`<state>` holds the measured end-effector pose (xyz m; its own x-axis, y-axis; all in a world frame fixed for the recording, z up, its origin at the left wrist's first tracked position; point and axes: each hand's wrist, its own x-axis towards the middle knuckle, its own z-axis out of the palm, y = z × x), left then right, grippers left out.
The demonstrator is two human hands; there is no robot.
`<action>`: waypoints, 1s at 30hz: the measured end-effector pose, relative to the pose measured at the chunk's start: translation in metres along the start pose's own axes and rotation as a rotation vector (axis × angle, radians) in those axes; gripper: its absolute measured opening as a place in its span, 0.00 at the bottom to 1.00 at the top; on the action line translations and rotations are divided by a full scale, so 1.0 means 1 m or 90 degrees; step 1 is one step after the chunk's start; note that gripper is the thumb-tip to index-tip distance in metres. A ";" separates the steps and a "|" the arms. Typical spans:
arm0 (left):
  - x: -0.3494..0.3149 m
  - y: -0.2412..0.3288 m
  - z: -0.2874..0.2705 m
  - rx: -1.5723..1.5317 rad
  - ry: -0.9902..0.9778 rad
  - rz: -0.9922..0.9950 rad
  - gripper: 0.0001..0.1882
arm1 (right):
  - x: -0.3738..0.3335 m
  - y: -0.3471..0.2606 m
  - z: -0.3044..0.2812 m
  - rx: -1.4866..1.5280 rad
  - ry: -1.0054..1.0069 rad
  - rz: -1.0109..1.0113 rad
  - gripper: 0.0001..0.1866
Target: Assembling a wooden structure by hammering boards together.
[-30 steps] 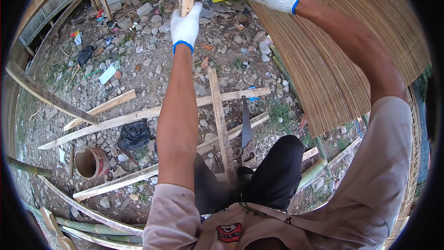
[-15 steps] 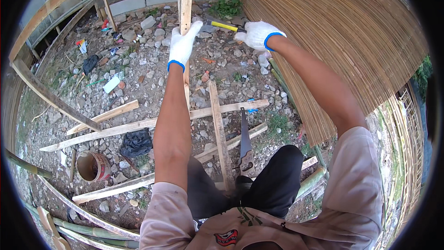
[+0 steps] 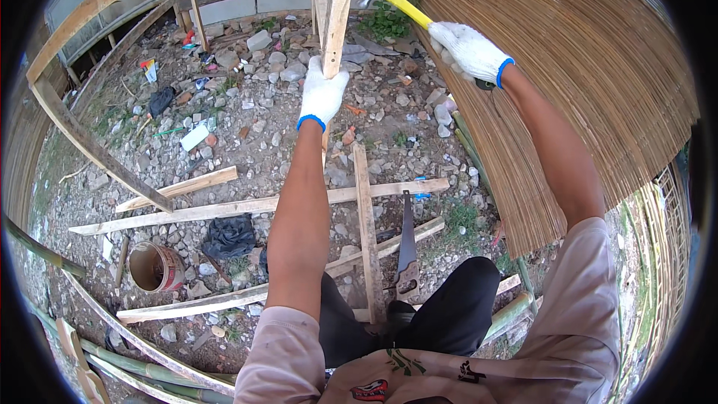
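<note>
"Where are our hands?"

"Apart. Our left hand (image 3: 323, 96), in a white knitted glove with a blue cuff, is wrapped around a long, squared, pale wooden post (image 3: 337, 19), left of the broad brown slatted screen (image 3: 613, 90). Our right hand (image 3: 471, 52), gloved alike, is clamped on a yellow-handled claw hammer (image 3: 407, 9) with a grey metal head, at the screen's left edge."

"Why held so?"

"Our left grip probably steadies the post; our hold on the handle leaves the hammer's head free, apart from the wood."

"And the grey-bladed, wooden-handled saw (image 3: 407, 247)?"

"Left of the screen's near end, over pale boards (image 3: 400, 190), perhaps for easy reach."
</note>
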<state>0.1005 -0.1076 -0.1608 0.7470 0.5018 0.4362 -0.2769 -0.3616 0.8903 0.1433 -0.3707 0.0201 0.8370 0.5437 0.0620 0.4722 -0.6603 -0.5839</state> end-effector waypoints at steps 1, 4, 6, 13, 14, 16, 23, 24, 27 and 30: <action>0.002 -0.002 -0.003 0.003 -0.004 0.010 0.25 | -0.009 -0.011 -0.008 -0.044 -0.088 0.054 0.24; 0.002 -0.005 -0.001 -0.007 0.011 0.019 0.24 | -0.008 -0.022 -0.025 -0.068 -0.074 0.037 0.23; 0.003 -0.006 -0.001 -0.016 0.002 0.010 0.23 | -0.005 -0.023 -0.025 0.022 0.019 -0.026 0.24; 0.001 -0.001 -0.004 -0.014 0.010 0.006 0.21 | -0.012 -0.022 -0.015 0.010 -0.009 0.027 0.22; 0.001 0.001 -0.005 -0.015 0.009 0.008 0.21 | -0.007 -0.013 -0.009 0.050 0.048 -0.002 0.21; 0.001 0.000 -0.008 -0.030 0.001 -0.001 0.22 | -0.009 -0.001 0.008 0.118 0.084 -0.025 0.22; 0.000 0.002 -0.012 -0.092 -0.037 -0.031 0.21 | -0.011 0.090 0.147 0.851 -0.041 0.100 0.19; 0.001 -0.001 -0.011 -0.063 -0.026 -0.031 0.21 | -0.009 0.093 0.156 0.904 -0.051 0.088 0.19; 0.003 -0.007 -0.008 -0.045 -0.013 0.008 0.21 | 0.002 0.109 0.158 0.916 -0.134 0.070 0.21; 0.002 -0.017 -0.019 -0.065 -0.016 -0.002 0.21 | -0.006 0.108 0.145 0.808 -0.275 0.042 0.22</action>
<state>0.0951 -0.0862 -0.1727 0.7625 0.4829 0.4307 -0.3332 -0.2775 0.9011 0.1492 -0.3708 -0.1605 0.5837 0.8035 -0.1169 -0.3433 0.1138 -0.9323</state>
